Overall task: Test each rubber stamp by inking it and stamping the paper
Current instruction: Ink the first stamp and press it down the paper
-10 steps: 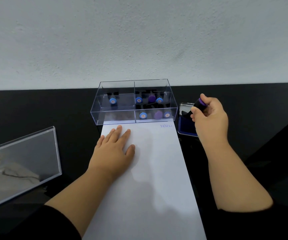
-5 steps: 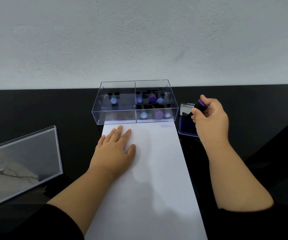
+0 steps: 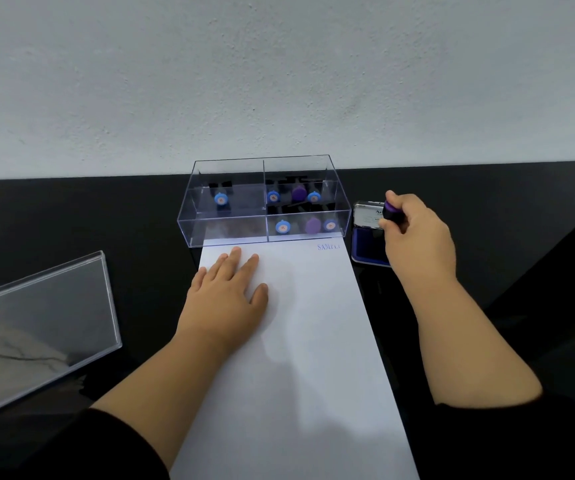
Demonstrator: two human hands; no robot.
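We see one long white sheet of paper (image 3: 299,341) lying on the black table (image 3: 71,216), running from the centre of the frame to the bottom edge. The left hand (image 3: 225,299) lies flat on its upper left part, fingers straight and slightly spread, pressing it down. One faint blue word mark (image 3: 328,246) sits in the paper's upper right corner. Just above the paper stands one clear box (image 3: 261,199) split into compartments. We count seven stamps inside it: one blue-capped stamp (image 3: 221,199) in the left half, and six in the right half, four with blue caps and two with purple caps. At centre right, just beside the paper, lies one open ink pad (image 3: 369,245) with its lid (image 3: 369,214) tipped back. The right hand (image 3: 417,237) is over the pad, fingers curled around one purple-capped stamp (image 3: 390,210); whether the stamp touches the ink we cannot tell. At lower left rests one clear lid (image 3: 40,327).
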